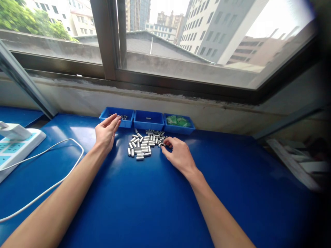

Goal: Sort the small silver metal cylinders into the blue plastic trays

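Observation:
My left hand (106, 133) is held over the front of the left blue bin (103, 117), its fingers stretched out and nothing visible in it. Small metal parts (124, 117) lie inside that bin. My right hand (179, 153) reaches to the right side of a loose pile, thumb and fingertips curled around small metal screws (160, 142). Just left of them, several silvery metal standoffs (144, 147) lie scattered on the blue table. Small dark screws (155, 132) also sit along the back of the pile. The exact pieces between my right fingertips are hard to make out.
The middle blue bin (141, 123) holds one small metal piece (148, 118). Green packets (178, 120) fill the right blue bin (182, 129). A white power strip (36, 137) and white cable (77, 162) lie at left. Behind the bins are a wall and window (181, 81).

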The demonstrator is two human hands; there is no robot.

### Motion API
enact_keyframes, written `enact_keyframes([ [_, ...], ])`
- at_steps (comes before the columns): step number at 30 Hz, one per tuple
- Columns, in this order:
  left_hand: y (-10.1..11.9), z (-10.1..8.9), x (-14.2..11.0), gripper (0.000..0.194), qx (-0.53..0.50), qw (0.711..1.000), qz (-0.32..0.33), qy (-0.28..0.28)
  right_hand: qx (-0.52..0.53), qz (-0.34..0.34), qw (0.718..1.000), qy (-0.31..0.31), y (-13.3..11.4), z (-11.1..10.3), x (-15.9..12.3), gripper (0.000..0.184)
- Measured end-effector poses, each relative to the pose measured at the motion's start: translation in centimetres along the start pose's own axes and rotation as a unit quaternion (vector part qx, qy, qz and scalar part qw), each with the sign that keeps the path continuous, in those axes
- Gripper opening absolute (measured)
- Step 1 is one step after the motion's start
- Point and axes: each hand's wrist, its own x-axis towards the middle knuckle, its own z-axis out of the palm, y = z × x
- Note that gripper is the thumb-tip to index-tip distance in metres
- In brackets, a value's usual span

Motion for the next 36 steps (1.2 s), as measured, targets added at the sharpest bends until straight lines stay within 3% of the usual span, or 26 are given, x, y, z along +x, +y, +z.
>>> enact_keyframes([
  [3,-0.2,0.3,-0.7,0.028,0.034,0.999,-0.008,-0.032,0.013,-0.011,1.000,-0.014,0.4,0.3,0.1,0.009],
  [6,-0.3,0.7,-1.9,0.031,0.109,0.988,-0.016,-0.109,0.022,-0.016,1.000,-0.015,0.5,0.4,0.2,0.009],
  [11,-0.2,1.4,-3.8,0.038,0.241,0.935,-0.028,-0.260,0.063,0.008,0.998,-0.023,0.1,0.3,0.2,0.008],
  [14,-0.2,1.6,-4.5,0.036,0.276,0.909,-0.027,-0.312,0.167,0.050,0.985,-0.019,-0.2,0.4,0.2,0.004],
  [17,-0.3,1.7,-4.8,0.035,0.287,0.896,-0.036,-0.336,0.333,0.097,0.938,-0.018,-0.5,0.7,0.4,0.010],
  [21,-0.3,1.8,-5.1,0.035,0.291,0.889,-0.045,-0.351,0.530,0.181,0.827,-0.046,-0.7,0.9,0.6,0.029],
  [26,0.0,1.8,-5.2,0.036,0.287,0.887,-0.040,-0.360,0.638,0.243,0.728,-0.056,-1.1,0.9,0.8,0.030],
  [30,0.0,1.8,-5.4,0.037,0.272,0.887,-0.037,-0.370,0.671,0.261,0.691,-0.063,-1.5,1.0,0.8,0.030],
  [36,0.1,2.3,-6.5,0.038,0.284,0.866,-0.003,-0.412,0.671,0.260,0.691,-0.066,-2.5,1.4,0.3,0.030],
])
